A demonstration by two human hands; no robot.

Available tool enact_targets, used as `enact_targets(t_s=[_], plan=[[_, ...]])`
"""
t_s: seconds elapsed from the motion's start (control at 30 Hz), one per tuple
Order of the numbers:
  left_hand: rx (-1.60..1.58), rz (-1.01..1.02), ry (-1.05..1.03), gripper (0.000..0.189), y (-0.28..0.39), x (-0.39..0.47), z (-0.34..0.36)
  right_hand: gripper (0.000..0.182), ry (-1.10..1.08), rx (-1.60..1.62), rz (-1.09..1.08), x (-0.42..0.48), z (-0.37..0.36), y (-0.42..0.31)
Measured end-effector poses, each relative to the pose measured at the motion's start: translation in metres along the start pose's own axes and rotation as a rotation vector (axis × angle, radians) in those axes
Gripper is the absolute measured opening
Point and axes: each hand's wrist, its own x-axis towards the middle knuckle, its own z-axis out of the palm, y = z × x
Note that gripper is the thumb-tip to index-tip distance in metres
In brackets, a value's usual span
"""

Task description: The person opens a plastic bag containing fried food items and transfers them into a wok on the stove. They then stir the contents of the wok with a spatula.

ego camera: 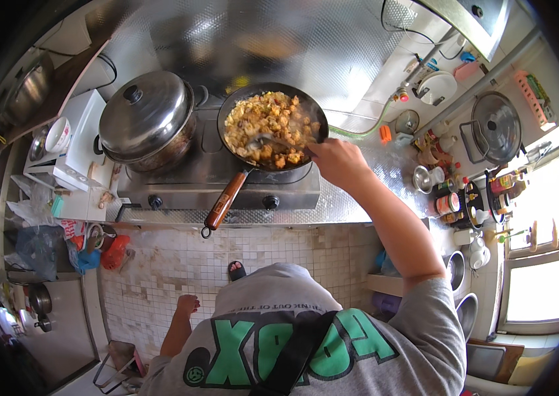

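My right hand (334,159) grips the handle of a metal ladle (259,140), whose bowl rests in the food. Chunks of browned food and a paler chopped part (279,119) fill a dark frying pan (325,129) on the right burner, with a little steam over it. The pan's wooden handle (227,198) points toward me and is not held. My left hand (188,304) hangs low at my side above the tiled floor, its fingers curled, with nothing seen in it. A large lidded steel pot (148,119) stands on the left burner.
The gas stove (220,194) has two knobs in front. A green hose (358,133) runs behind on the right. Sauce bottles and jars (447,203) crowd the right corner. A white appliance (81,143) stands left of the pot, and plastic bags (115,251) hang lower left.
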Motion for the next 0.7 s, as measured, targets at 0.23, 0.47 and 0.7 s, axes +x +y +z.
enact_targets(t_s=[0.23, 0.47, 0.7], plan=[[-0.067, 0.067, 0.161, 0.015, 0.05, -0.018, 0.028, 0.029, -0.008, 0.099, 0.086, -0.002, -0.032, 0.028], [-0.019, -0.025, 0.106, 0.015, 0.012, -0.016, 0.024, 0.025, -0.128, 0.274, -0.068, -0.054, -0.099, 0.053], [-0.037, -0.086, -0.131, 0.014, -0.016, 0.015, 0.003, 0.024, -0.021, 0.144, -0.019, 0.002, -0.017, 0.007]])
